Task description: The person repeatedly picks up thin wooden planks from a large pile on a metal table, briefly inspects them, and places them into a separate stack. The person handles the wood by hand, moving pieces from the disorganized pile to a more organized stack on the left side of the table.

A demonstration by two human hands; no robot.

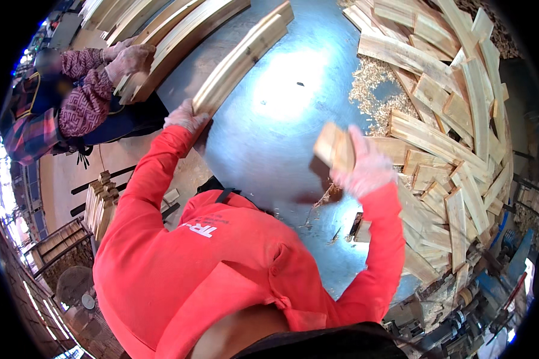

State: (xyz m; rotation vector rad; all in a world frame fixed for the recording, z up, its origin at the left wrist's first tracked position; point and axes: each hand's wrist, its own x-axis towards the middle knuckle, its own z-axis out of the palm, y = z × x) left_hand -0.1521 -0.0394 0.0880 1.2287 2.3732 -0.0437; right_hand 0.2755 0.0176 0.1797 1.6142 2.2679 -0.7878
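My left hand (187,116), in a pale glove, is closed on the near end of long wooden strips (245,57). They lie side by side, slanting away across the shiny metal table (239,149), and their far ends are uneven. Over the table's right part, my right hand (365,166), gloved too, grips a short wood block (334,147). A dark shadow falls on the metal below the block.
Offcuts (443,149) form a jumbled heap on the right, with wood shavings (371,90) along its edge. At the far left a co-worker's gloved hands (126,60) touch stacked long planks (179,36). Shorter pieces (100,203) stand stacked at lower left.
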